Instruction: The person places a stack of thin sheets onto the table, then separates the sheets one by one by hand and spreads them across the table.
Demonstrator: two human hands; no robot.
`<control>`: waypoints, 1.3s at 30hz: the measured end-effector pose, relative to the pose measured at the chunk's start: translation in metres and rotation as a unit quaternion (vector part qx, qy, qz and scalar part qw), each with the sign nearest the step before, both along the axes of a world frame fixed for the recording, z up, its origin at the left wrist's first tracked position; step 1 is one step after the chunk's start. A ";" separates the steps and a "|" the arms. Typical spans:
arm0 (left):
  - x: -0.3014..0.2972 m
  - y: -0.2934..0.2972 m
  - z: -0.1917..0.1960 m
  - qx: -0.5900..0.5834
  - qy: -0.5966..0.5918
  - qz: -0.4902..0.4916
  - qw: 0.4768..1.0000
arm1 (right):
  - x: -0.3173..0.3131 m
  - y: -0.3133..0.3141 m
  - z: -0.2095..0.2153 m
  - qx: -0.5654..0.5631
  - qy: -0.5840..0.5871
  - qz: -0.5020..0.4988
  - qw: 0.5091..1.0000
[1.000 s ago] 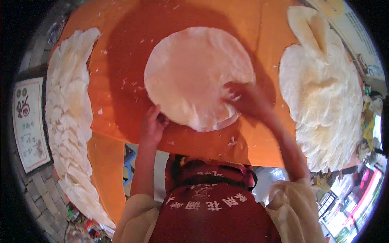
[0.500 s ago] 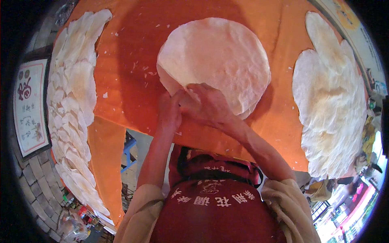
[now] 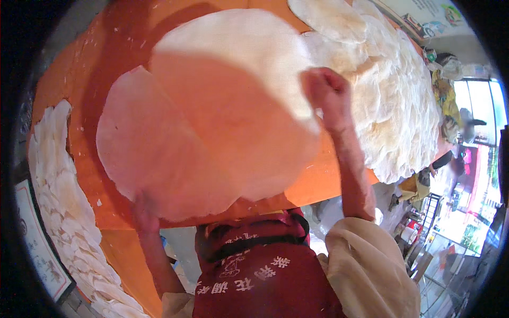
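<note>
Lifted dough sheet (image 3: 212, 122) hides orange table (image 3: 339, 180); wafer piles (image 3: 397, 100) flank.

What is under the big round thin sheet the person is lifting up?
Under the lifted sheet shows another pale round sheet on the orange table. How much lies beneath it is covered. Left hand and right hand hold its edges.

The one view comes from the camera on my head, the left of a pair, looking steeply down over my chest. My red apron (image 3: 265, 281) fills the lower middle and my forearms rise from the bottom edge. It sits close: the thin round sheet (image 3: 212, 122) I lift takes up most of the frame, with my left hand (image 3: 144, 212) and right hand (image 3: 326, 90) at its edges. The orange table (image 3: 95, 58) bends toward the dark round rim, and the street (image 3: 466, 201) shows far right.
</note>
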State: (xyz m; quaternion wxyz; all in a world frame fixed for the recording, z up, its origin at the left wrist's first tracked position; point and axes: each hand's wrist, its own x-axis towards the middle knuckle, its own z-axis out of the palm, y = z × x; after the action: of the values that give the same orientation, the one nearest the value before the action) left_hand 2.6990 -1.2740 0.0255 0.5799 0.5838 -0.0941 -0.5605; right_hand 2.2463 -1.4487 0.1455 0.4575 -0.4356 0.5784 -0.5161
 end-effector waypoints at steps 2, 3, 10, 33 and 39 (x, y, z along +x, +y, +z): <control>0.011 0.001 0.009 0.030 -0.030 0.008 0.999 | -0.054 0.010 -0.008 0.025 0.127 -0.077 0.989; 0.016 0.002 0.012 0.061 -0.056 0.018 0.996 | -0.085 0.015 -0.026 0.035 0.229 -0.120 0.965; 0.020 -0.049 0.099 0.048 -0.221 -0.025 0.974 | -0.171 0.084 -0.082 0.176 0.526 -0.159 0.817; -0.435 -0.116 0.027 -0.287 -0.336 -0.520 0.731 | -0.145 0.101 -0.089 0.162 -0.372 -0.127 0.905; -0.440 -0.126 0.035 -0.241 -0.273 -0.538 0.760 | -0.151 0.104 -0.102 0.161 -0.358 -0.096 0.915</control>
State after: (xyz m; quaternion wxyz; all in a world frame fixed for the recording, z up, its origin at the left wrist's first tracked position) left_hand 2.2587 -1.4003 0.0610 0.2540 0.4064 -0.6787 -0.5565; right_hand 2.0953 -1.3443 0.0435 0.6459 -0.0845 0.4903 -0.5790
